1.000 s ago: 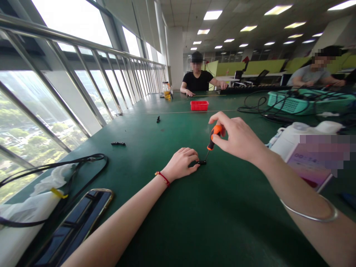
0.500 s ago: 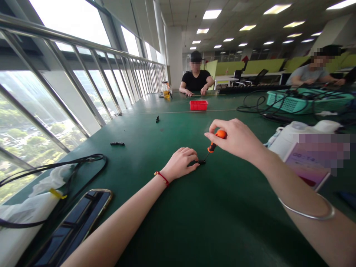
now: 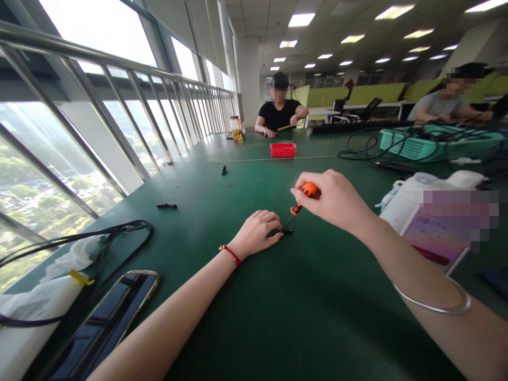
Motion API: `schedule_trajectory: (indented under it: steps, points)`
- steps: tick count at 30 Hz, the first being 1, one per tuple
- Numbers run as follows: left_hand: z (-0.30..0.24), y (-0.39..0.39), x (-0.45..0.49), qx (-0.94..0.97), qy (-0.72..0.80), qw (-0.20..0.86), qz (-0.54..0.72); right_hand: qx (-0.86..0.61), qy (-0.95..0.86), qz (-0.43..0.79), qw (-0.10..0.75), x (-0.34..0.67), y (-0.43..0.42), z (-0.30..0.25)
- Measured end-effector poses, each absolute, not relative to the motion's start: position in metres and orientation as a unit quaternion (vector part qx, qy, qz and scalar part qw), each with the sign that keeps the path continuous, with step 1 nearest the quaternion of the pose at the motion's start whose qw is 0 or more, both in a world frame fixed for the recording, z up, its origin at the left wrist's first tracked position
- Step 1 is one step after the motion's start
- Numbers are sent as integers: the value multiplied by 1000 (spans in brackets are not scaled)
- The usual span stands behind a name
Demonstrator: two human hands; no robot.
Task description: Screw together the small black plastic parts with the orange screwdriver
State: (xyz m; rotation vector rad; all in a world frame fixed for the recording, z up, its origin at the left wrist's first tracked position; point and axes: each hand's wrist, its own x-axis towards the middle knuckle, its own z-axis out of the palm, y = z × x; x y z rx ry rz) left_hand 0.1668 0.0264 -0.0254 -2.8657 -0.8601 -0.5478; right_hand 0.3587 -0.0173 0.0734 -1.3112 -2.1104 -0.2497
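- Green surface point(image 3: 278, 307), metal railing point(image 3: 59, 47) along its left edge.
- Nearest, toward that edge: a phone point(image 3: 119, 307), lying flat.
- Left hand point(image 3: 259, 231) pinching a small black part point(image 3: 287, 232) on the surface, well in from the left edge.
- Right hand point(image 3: 332, 202) gripping a screwdriver point(image 3: 308, 190), its tip slanting down to that part; contact unclear.
- Toward the left edge: a black piece point(image 3: 166, 206).
- Toward the far edge: a red tray point(image 3: 283, 151).

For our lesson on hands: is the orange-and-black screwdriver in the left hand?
No; the right hand grips the screwdriver, and the left hand holds a small black piece.
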Motion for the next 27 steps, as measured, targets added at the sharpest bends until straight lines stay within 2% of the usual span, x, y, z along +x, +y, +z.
schedule_trajectory:
  steps: [27]
  points:
    - [-25, 26, 167, -941, -280, 44, -185, -493, -806, -82, 318, 352, -17, 67]
